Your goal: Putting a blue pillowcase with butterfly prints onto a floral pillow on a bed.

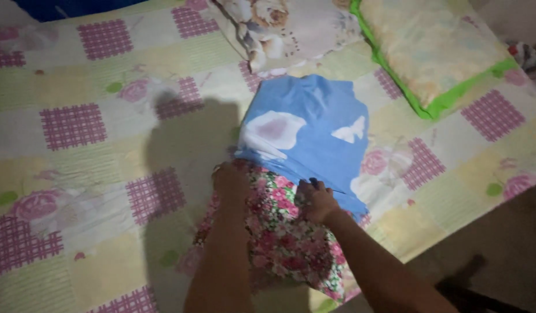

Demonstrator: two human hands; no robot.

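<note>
A: Where is your pillow at this moment?

B: Your pillow with the pink flower print lies on the bed, near the edge closest to you. Its far half is already inside the blue pillowcase, which has a white butterfly and white shapes on it.

A: And the hands?

B: Your left hand is at the left side of the case opening, closed on the pillow edge or the hem; which of the two, I cannot tell. Your right hand pinches the blue hem on the right side of the opening.

A: Which step is this, in your opinion?

B: I judge that you are in the middle of covering the pillow. About half of it is covered, and the flowered half shows toward you.

A: What does the next move need?

B: I think both sides of the hem must come toward you evenly, so that the case does not twist, while the pillow is kept from sliding.

A: How does it point?

B: The long axis runs from you away to the far right, slightly tilted. The covered end points toward the green-edged pillow and the rose-print pillow at the head of the bed.
</note>
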